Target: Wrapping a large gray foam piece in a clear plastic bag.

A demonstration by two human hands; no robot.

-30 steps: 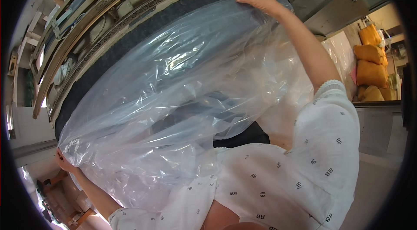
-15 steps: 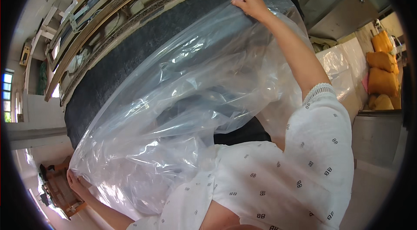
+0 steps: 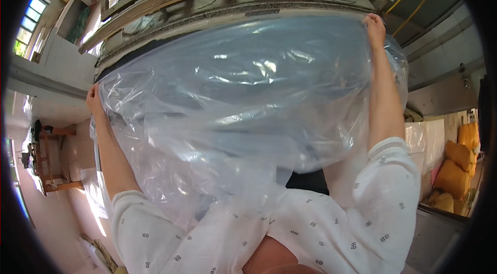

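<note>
Clear plastic bag now spread wider; left hand risen to mid-left, right hand upper right, both clenching its edges.

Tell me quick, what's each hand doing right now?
Left hand: closed on the left edge of the clear plastic bag.
Right hand: closed on the bag's top right edge, arm stretched up.

White short-sleeved shirt with small dark printed motifs and ribbed cuffs, lower frame; forearms and hands bare.
</note>
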